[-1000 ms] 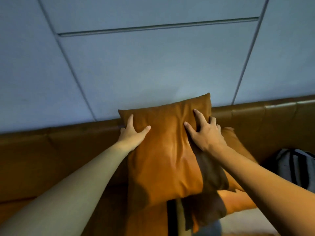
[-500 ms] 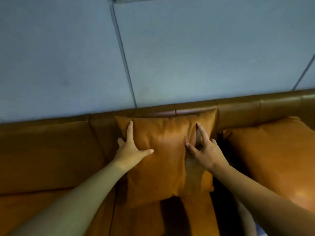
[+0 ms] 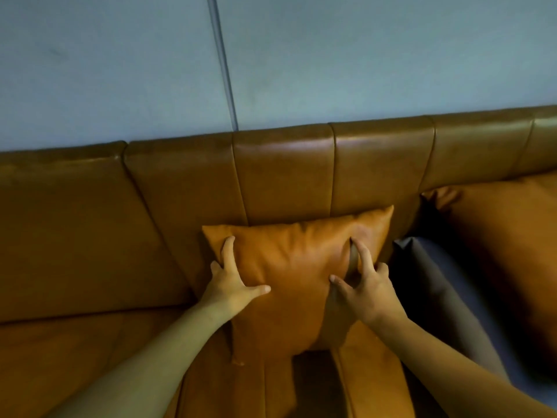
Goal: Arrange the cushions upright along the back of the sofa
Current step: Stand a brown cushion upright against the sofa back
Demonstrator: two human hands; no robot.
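Observation:
An orange-brown leather cushion [image 3: 294, 267] stands upright against the sofa backrest [image 3: 283, 173], its lower edge on the seat [image 3: 90, 357]. My left hand [image 3: 232, 282] holds its left side, fingers spread over the face and edge. My right hand [image 3: 364, 288] grips its right side and pinches a fold of the cover between thumb and fingers. A second orange cushion [image 3: 506, 245] leans at the far right.
A dark grey-blue cushion or bag [image 3: 446, 300] lies between the two orange cushions, just right of my right hand. A pale blue panelled wall [image 3: 331, 55] rises behind the sofa. The seat stretches open to the left.
The cushion has come down from above the backrest top to rest low against the backrest on the seat. Both hands stayed on it. The view shifted, bringing the dark cushion into sight.

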